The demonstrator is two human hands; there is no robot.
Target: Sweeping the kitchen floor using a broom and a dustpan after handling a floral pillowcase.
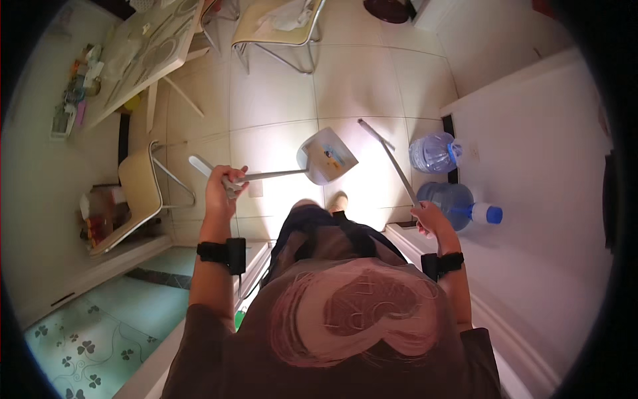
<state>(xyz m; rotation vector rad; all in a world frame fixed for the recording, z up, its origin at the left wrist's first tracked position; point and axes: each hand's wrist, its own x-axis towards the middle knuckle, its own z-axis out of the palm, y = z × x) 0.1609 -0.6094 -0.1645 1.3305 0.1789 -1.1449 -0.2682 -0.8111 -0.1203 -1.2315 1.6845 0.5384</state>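
My left hand [224, 182] is wrapped around the pale grey handle of a long-handled dustpan [329, 159]. The pan is held out in front of my feet with a coloured picture on its face; I cannot tell whether it touches the floor. My right hand [429, 218] grips the stick of a long-handled sweeping tool [400, 169]. Its narrow crosswise head [376, 134] lies beyond the dustpan to the right, apart from it. Whether that head is a broom or a squeegee is unclear.
Two large blue water bottles [432, 152] lie or stand by the right wall. A chair [137, 192] is at the left, another chair [276, 25] ahead with a cloth on it. A table [144, 55] occupies the upper left. Pale tiles [279, 95] cover the floor.
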